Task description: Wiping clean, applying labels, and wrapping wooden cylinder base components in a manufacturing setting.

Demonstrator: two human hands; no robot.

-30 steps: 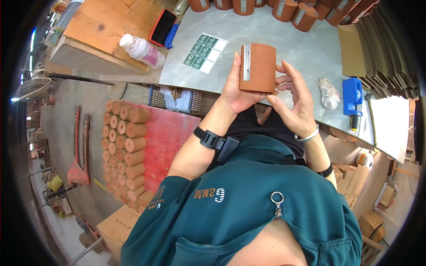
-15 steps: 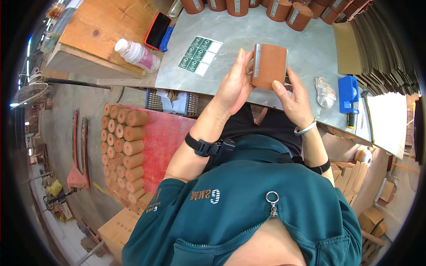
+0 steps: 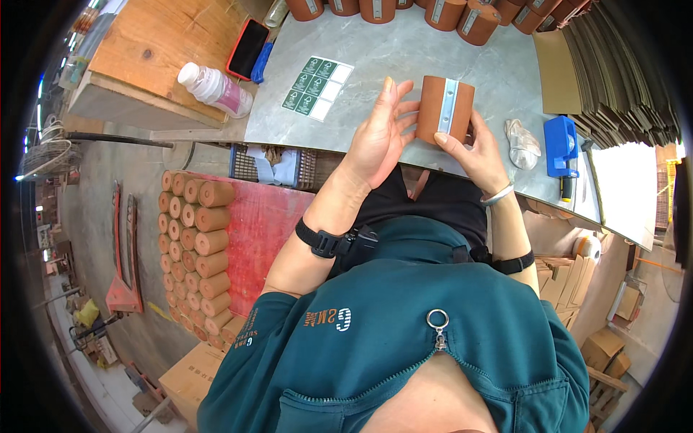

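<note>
My right hand (image 3: 479,154) grips a reddish-brown cylinder (image 3: 433,108) over the near edge of the table. The thumb presses on its lower front, and the other fingers go behind its right side. A silvery metal strip (image 3: 448,106) with small holes runs down the side facing me. Left of the cylinder, my left hand (image 3: 378,138) is open, thumb up and fingers apart. Its fingertips reach close to the cylinder; whether they touch it I cannot tell. A sheet of green-and-white stickers (image 3: 316,88) lies on the grey tabletop (image 3: 382,58), beyond my left hand.
Several similar cylinders (image 3: 375,10) line the table's far side. Stacked cardboard sheets (image 3: 606,79) stand at right, near a blue tape dispenser (image 3: 559,146) and crumpled clear plastic (image 3: 521,144). At left are a bottle (image 3: 216,90) and a phone (image 3: 247,49). Bare cylinders (image 3: 209,242) fill a red board's (image 3: 267,224) left side.
The cylinder has been turned so its metal strip, before at the left edge, now faces me. My left hand's fingers have come away from its left side; the right hand keeps hold.
</note>
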